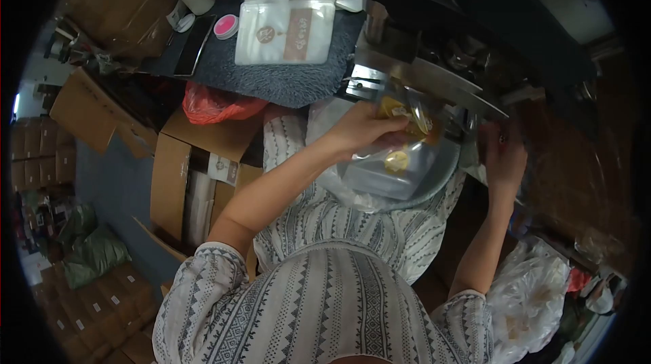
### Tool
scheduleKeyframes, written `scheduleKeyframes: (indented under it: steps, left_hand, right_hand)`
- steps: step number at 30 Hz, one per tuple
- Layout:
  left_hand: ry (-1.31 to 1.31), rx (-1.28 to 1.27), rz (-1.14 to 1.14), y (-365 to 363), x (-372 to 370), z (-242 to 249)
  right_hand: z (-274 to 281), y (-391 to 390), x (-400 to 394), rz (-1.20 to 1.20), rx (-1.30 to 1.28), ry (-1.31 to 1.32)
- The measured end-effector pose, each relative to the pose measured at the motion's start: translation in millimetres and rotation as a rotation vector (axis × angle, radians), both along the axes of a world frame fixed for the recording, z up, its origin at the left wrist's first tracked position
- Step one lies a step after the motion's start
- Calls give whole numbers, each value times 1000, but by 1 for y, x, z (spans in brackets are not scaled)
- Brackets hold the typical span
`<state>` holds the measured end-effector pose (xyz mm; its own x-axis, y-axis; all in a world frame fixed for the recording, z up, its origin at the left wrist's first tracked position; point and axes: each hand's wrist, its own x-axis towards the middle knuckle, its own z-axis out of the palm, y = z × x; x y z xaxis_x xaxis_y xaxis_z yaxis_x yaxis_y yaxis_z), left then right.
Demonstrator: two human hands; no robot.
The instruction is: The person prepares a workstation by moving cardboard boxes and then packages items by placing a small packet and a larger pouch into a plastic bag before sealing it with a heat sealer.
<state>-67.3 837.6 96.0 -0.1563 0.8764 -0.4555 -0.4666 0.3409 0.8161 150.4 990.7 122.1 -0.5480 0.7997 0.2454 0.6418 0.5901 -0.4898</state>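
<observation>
My left hand (369, 130) is closed on a clear plastic pouch (424, 120) with yellow and gold printing, its fingers at the pouch's left edge. The pouch is held up by the metal edge of a dark machine (441, 79). Below it, a round basin (444, 177) on my lap holds more clear pouches (397, 170) with a yellow round mark. Farther right, my right hand (504, 154) is raised beside the machine, its fingers bent near something red; the dim light hides whether they grip it.
White printed pouches (285, 31), a pink-topped jar (226, 26) and a phone (195, 45) lie on a grey cloth (305, 82). A red bag (217, 105) hangs over an open carton (169, 174). A white plastic bag (529, 296) stands at lower right.
</observation>
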Motion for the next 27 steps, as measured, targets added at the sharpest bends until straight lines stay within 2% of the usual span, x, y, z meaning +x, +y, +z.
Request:
scheduleKeyframes:
  steps: [1,2,3,4,6,8,10,11,13,14,17,19,21,22,23,25,27]
  left_hand:
    - [19,2,17,-3,-2,0]
    - [58,31,-42,-8,-4,0]
    - [97,60,-105,-10,-7,1]
    - [527,11,-301,-16,-30,12]
    - [542,-35,-121,-20,-73,33]
    - [1147,-22,255,-4,-140,15]
    - [1974,81,370,14,-174,3]
    - [1974,83,375,14,-175,-19]
    - [2089,-171,225,15,-172,-64]
    - [1937,-157,232,9,-165,-63]
    - [1932,-250,337,0,-148,-69]
    - [1922,-242,309,-9,-143,-57]
    - [1822,-51,386,-24,-136,-47]
    - [1969,-112,343,-36,-116,-37]
    - [1957,-103,326,-48,-98,-41]
    - [1954,-48,98,-68,-71,-50]
    - [2017,-15,122,-80,-71,-47]
  right_hand:
    - [-13,18,2,-29,293,21]
    - [-27,31,4,-16,294,42]
    - [-40,44,7,-73,159,-192]
    - [-44,54,4,-131,29,-425]
    - [-49,62,6,-120,17,-369]
    - [-52,58,4,-117,-13,-325]
    - [-51,55,3,-103,67,-266]
    - [-46,49,5,-103,72,-265]
    - [-34,31,10,-83,98,-186]
    - [-30,28,12,-83,101,-184]
    - [-22,17,15,36,97,-59]
    - [-17,16,7,103,67,2]
    - [-18,15,11,42,21,0]
    - [-20,13,15,-4,-32,-1]
    - [-16,10,16,-19,-37,-13]
    - [-1,0,13,-29,-170,-29]
    - [15,-15,7,-49,-155,48]
